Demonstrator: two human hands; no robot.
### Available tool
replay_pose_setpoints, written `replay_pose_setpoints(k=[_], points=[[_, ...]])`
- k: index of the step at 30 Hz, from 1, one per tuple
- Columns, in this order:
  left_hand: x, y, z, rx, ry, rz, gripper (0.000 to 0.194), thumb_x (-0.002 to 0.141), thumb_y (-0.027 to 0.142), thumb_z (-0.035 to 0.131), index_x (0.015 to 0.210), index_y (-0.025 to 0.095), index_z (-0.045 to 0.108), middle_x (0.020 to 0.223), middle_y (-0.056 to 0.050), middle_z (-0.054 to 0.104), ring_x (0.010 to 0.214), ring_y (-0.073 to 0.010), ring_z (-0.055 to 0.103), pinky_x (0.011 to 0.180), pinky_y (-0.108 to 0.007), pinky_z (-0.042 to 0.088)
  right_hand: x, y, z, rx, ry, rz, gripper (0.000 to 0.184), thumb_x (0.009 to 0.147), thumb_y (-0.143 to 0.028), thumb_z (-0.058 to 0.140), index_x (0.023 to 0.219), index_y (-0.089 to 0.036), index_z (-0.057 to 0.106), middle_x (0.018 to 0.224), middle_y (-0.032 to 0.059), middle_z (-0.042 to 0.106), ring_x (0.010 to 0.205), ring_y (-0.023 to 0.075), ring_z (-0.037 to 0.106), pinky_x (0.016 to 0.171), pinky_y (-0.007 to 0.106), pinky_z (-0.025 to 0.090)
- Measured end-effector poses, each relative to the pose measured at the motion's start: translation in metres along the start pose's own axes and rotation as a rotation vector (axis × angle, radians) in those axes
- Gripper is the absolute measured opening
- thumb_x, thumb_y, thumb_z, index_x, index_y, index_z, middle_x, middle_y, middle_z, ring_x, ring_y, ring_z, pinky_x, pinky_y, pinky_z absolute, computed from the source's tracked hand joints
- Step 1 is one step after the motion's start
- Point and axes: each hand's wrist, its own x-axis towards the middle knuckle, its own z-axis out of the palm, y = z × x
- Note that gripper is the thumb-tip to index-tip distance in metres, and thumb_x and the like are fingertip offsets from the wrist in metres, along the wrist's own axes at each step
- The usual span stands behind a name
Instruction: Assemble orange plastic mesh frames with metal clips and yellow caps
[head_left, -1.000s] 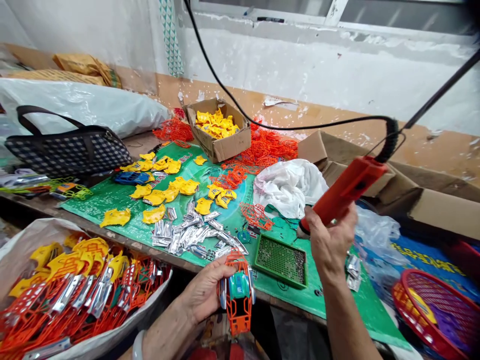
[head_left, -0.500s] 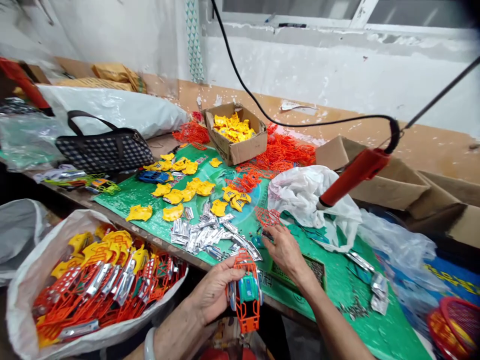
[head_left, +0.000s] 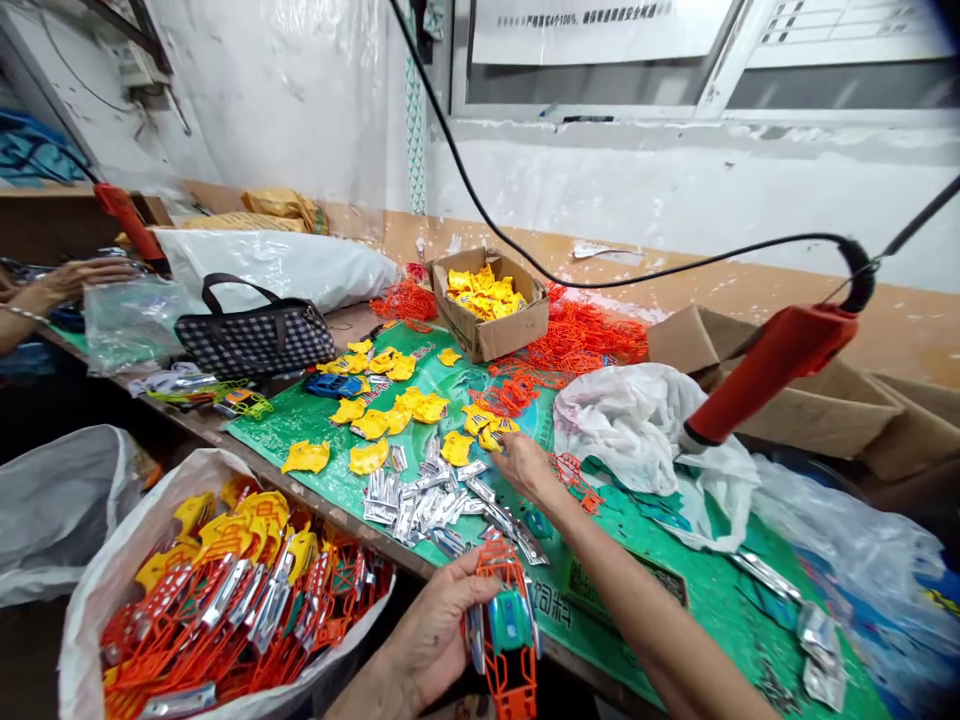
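Note:
My left hand is closed around an orange toy car frame with a green body part in its middle, held at the table's front edge. Across the green sheet, my right hand reaches to the yellow plastic car body pieces; its fingertips pinch the edge of one piece. Silver plastic parts lie heaped just left of that arm. Beside the right wrist rests a loose orange frame. The forearm partly covers a green tray of small screws.
A red electric screwdriver hangs at the right on a black cable. A carton of yellow pieces stands at the back. At lower left is a white sack of toy parts. Another person's hand shows at far left.
My right hand has moved from beside the loose orange frame, leftward and away from me, to the yellow pieces. My left hand still holds the toy car frame. The view has tilted up.

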Motion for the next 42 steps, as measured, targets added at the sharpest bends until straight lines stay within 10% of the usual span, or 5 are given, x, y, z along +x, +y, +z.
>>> replay_pose_setpoints(k=[10,22,34,42], points=[[-0.002,0.010,-0.001,0.002,0.057,0.025,0.034,0.070,0.013,0.076,0.104,0.010,0.073,0.092,-0.010,0.076,0.075,-0.0186,0.070,0.071,-0.030,0.055,0.015,-0.021,0.014,-0.170,0.071,0.066,0.031,0.092,-0.034,0.058,0.116,-0.014,0.059,0.114,0.0086,0.063,0.098,0.0196,0.064,0.083,0.040,0.055],[-0.005,0.022,0.010,0.050,0.088,0.073,0.038,0.071,0.009,0.073,0.109,0.012,0.071,0.096,-0.010,0.076,0.081,-0.0194,0.071,0.077,-0.030,0.055,-0.058,0.004,0.008,-0.263,-0.002,-0.223,0.026,0.088,-0.006,0.043,0.098,-0.013,0.065,0.106,0.0174,0.062,0.099,0.0283,0.059,0.076,0.038,0.048],[-0.015,0.021,0.011,0.029,0.108,0.052,0.047,0.066,0.004,0.071,0.112,0.015,0.069,0.098,-0.009,0.076,0.075,-0.0163,0.071,0.074,-0.028,0.054,-0.017,0.009,-0.017,-0.117,-0.182,-0.483,0.045,0.073,-0.008,0.060,0.116,-0.020,0.057,0.118,0.0084,0.061,0.114,0.0254,0.051,0.093,0.036,0.045],[-0.017,0.024,0.013,0.085,0.076,0.100,0.052,0.068,0.006,0.071,0.119,0.016,0.067,0.107,-0.010,0.075,0.093,-0.0220,0.070,0.086,-0.032,0.053,-0.007,0.018,-0.020,0.109,-0.188,-0.384,0.034,0.073,-0.015,0.070,0.106,-0.012,0.064,0.113,0.0109,0.061,0.109,0.0266,0.055,0.092,0.044,0.047]])
